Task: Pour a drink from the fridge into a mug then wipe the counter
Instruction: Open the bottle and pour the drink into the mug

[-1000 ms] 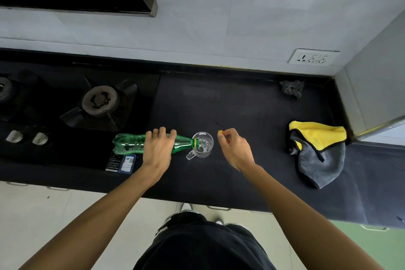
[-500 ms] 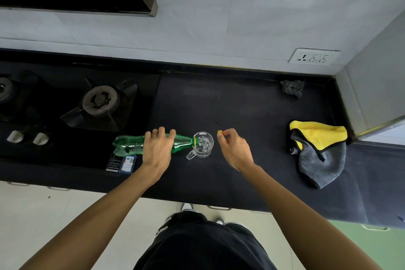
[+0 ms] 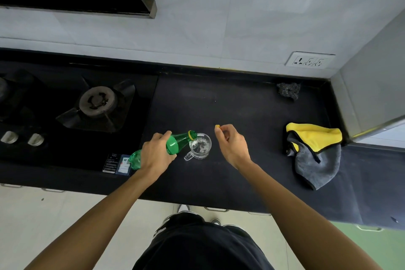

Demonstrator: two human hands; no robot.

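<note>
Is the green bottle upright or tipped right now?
Tipped. The left hand grips the green bottle on a slant, its mouth at the rim of the glass mug.

Stove sticker (image 3: 112, 163): print illegible.

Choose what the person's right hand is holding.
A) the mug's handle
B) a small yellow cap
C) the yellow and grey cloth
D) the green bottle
B: the right hand pinches a small yellow cap at its fingertips, while the left hand grips the green bottle tipped over the glass mug; the cloth lies apart.
</note>
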